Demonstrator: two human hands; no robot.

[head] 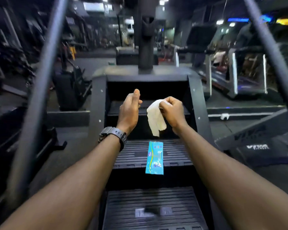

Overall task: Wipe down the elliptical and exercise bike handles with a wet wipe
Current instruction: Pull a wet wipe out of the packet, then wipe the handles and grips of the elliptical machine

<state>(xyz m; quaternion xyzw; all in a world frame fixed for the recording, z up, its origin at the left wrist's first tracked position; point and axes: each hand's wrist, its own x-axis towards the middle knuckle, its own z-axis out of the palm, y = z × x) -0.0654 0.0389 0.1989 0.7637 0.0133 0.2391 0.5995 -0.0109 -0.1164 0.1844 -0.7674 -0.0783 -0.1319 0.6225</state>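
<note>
My right hand (172,113) pinches a crumpled white wet wipe (155,119), which hangs down from its fingers in front of me. My left hand (130,108), with a black watch on the wrist, is raised just left of the wipe, fingers loosely curled and thumb up, holding nothing. A blue wet-wipe packet (154,157) lies flat on a ribbed black step (173,153) of the machine below my hands. Two dark slanted handle bars frame the view, the left bar (45,77) and the right bar (266,47).
The machine's black centre column (145,47) rises straight ahead above the steps. A lower ribbed step (153,208) is near my body. Treadmills (236,70) stand at the right, dark gym equipment (70,83) at the left.
</note>
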